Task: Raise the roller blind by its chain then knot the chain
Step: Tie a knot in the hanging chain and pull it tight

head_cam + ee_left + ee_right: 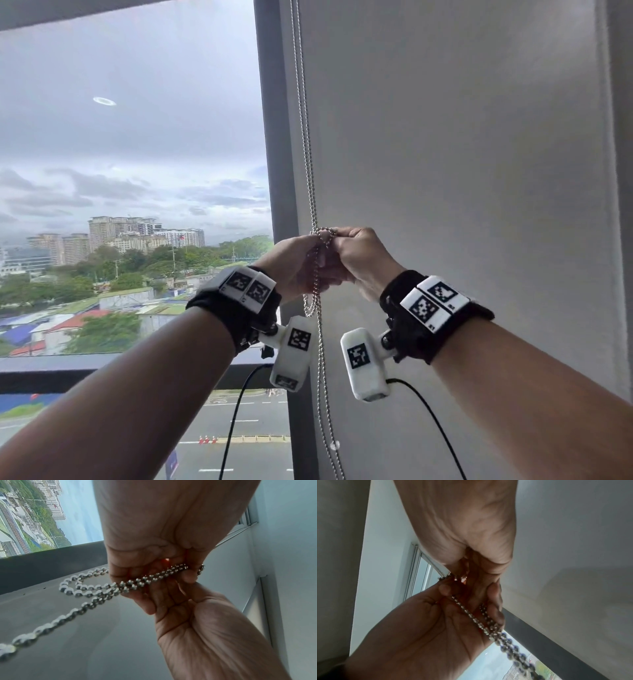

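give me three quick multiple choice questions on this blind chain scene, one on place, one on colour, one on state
1. Where does the chain hang?
A. beside the dark window frame
B. across the open glass
C. from the ceiling light

2. What colour is the chain?
A. black
B. silver
C. red

3. What are the left hand and right hand doing?
A. hanging idle
B. pressing the glass
C. both gripping the chain

Answers: 1 A, it runs down along the frame; 2 B, shiny metal beads; 3 C, fingers curled round the bunched chain.

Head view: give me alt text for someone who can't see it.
Left hand and right hand, raised together, pinch a metal bead chain at a small tangle, beside a grey window frame. A loop and strand hang below; city and cloudy sky show left.
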The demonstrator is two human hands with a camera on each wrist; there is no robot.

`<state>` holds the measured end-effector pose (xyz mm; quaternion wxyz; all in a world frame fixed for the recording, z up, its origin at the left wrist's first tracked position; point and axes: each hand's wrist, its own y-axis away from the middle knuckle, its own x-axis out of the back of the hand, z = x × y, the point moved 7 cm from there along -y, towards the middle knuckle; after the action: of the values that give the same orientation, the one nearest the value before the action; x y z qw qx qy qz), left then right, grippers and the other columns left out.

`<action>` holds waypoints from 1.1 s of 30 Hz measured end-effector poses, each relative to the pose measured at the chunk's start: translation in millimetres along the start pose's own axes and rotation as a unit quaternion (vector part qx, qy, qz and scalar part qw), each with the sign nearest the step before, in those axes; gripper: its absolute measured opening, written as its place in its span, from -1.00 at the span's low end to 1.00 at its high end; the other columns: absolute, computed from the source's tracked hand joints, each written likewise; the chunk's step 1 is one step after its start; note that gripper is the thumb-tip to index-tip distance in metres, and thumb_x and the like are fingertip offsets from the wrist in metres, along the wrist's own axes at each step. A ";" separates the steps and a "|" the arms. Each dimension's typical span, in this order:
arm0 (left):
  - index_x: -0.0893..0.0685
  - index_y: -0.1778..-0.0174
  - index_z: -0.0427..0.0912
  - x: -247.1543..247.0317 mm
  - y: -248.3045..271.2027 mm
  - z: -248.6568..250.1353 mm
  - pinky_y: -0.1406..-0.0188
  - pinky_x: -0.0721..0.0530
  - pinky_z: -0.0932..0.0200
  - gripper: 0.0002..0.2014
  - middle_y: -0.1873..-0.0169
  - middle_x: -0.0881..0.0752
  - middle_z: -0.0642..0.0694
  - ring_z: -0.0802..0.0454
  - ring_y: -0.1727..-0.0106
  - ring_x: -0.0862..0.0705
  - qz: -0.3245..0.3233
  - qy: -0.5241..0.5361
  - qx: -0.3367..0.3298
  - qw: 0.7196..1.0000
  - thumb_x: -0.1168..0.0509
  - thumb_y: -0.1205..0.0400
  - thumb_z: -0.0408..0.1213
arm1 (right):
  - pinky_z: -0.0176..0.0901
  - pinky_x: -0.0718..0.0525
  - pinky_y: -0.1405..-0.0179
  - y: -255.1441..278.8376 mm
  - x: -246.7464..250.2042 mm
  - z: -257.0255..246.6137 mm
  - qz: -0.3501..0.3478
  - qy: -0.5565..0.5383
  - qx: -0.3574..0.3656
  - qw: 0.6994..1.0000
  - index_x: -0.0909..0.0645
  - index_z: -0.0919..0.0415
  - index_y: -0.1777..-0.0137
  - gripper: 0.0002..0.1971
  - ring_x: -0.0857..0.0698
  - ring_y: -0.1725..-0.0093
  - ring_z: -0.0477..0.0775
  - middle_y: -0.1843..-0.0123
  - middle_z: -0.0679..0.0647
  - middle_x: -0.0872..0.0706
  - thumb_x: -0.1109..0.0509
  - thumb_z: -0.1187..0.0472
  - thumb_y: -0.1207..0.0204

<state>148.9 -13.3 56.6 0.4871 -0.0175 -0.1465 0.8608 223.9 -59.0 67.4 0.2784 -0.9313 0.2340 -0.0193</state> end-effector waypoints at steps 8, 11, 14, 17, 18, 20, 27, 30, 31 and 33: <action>-0.54 -0.05 -0.24 9.0 4.0 0.8 0.33 -0.42 0.07 -0.64 0.37 -0.54 -0.25 -0.12 0.38 -0.49 0.003 -0.071 0.042 0.997 -0.15 -0.62 0.02 | -0.06 -0.69 0.52 20.9 -13.8 9.0 -0.110 -0.113 -0.065 0.985 -0.62 0.24 -0.11 -0.77 -0.58 0.56 0.08 0.51 0.10 -0.63 -0.16 0.16 -0.74; -0.53 0.06 -0.23 13.6 5.8 0.4 0.39 -0.34 0.11 -0.62 0.43 -0.59 -0.17 -0.04 0.42 -0.47 0.023 -0.102 0.059 0.993 -0.20 -0.59 0.08 | -0.19 -0.49 0.55 23.1 -11.2 16.4 -0.099 -0.092 -0.050 0.990 -0.62 0.19 -0.12 -0.77 -0.47 0.55 0.00 0.53 0.03 -0.51 -0.18 0.11 -0.73; -0.63 0.08 -0.21 16.2 8.6 1.6 0.42 -0.38 0.16 -0.59 0.36 -0.57 -0.17 0.03 0.47 -0.45 0.045 -0.124 0.064 0.989 -0.37 -0.46 0.11 | -0.22 -0.43 0.56 20.6 -4.7 23.0 -0.071 -0.052 -0.032 0.996 -0.63 0.14 -0.11 -0.76 -0.44 0.56 -0.06 0.50 -0.01 -0.49 -0.12 0.13 -0.74; -0.69 -0.09 -0.32 16.5 14.1 3.6 0.48 -0.36 0.21 -0.59 0.33 -0.59 -0.16 0.08 0.50 -0.41 0.048 -0.127 0.060 0.989 -0.43 -0.47 -0.07 | -0.21 -0.35 0.58 18.4 3.4 24.7 -0.059 -0.003 -0.002 0.998 -0.69 0.09 -0.01 -0.73 -0.37 0.56 -0.05 0.48 0.03 -0.47 -0.14 0.13 -0.73; -0.68 -0.13 -0.37 17.5 16.6 4.6 0.50 -0.34 0.21 -0.59 0.34 -0.60 -0.17 0.08 0.51 -0.39 0.053 -0.124 0.055 0.989 -0.44 -0.47 -0.15 | -0.19 -0.33 0.58 17.6 7.9 26.1 -0.048 0.016 0.002 0.999 -0.69 0.12 0.03 -0.72 -0.35 0.56 -0.05 0.49 0.04 -0.45 -0.15 0.14 -0.73; -0.70 -0.09 -0.44 22.9 21.3 8.2 0.58 -0.32 0.26 -0.66 0.39 -0.60 -0.18 0.08 0.53 -0.35 0.068 -0.123 0.032 0.990 -0.45 -0.46 -0.31 | -0.16 -0.31 0.55 15.9 17.1 31.0 -0.024 0.043 0.003 0.999 -0.63 0.21 0.09 -0.72 -0.33 0.57 -0.03 0.50 0.04 -0.43 -0.16 0.11 -0.73; -0.64 0.29 -0.29 54.0 38.2 -2.0 0.62 -0.31 0.29 -0.89 0.54 -0.50 -0.09 0.09 0.61 -0.37 0.093 -0.251 0.079 0.960 -0.43 -0.48 -0.36 | -0.22 -0.33 0.56 12.9 37.3 37.9 -0.003 0.098 0.015 0.995 -0.72 0.37 0.00 -0.57 -0.30 0.60 -0.04 0.60 -0.08 -0.38 -0.14 0.05 -0.73; -0.57 0.45 -0.25 75.4 41.9 -5.2 0.63 -0.42 0.28 -0.70 0.61 -0.47 -0.08 0.07 0.68 -0.43 0.172 -0.333 0.094 0.922 -0.47 -0.46 -0.17 | -0.25 -0.34 0.57 15.1 32.0 38.0 -0.012 0.119 0.019 0.993 -0.68 0.30 0.19 -0.59 -0.33 0.61 -0.07 0.61 -0.09 -0.38 -0.16 0.05 -0.71; -0.52 0.49 -0.22 82.0 43.7 -5.7 0.61 -0.52 0.25 -0.63 0.62 -0.47 -0.08 0.07 0.68 -0.48 0.205 -0.315 0.090 0.922 -0.47 -0.45 -0.08 | -0.24 -0.32 0.57 16.5 30.4 38.7 -0.013 0.115 0.019 0.993 -0.64 0.28 0.25 -0.62 -0.32 0.61 -0.08 0.60 -0.09 -0.37 -0.17 0.09 -0.71; -0.43 0.47 -0.16 91.0 46.3 -10.1 0.40 -0.75 0.10 -0.58 0.56 -0.44 -0.09 0.02 0.59 -0.58 0.243 -0.188 0.077 0.948 -0.49 -0.40 0.00 | -0.23 -0.30 0.56 17.7 29.7 41.8 -0.008 0.118 0.020 0.993 -0.56 0.22 0.34 -0.67 -0.33 0.58 -0.06 0.58 -0.07 -0.38 -0.20 0.20 -0.68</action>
<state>64.3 43.5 44.8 0.2262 0.1470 -0.1596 0.9496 249.7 -64.0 20.0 0.2677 -0.9186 0.2570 -0.1359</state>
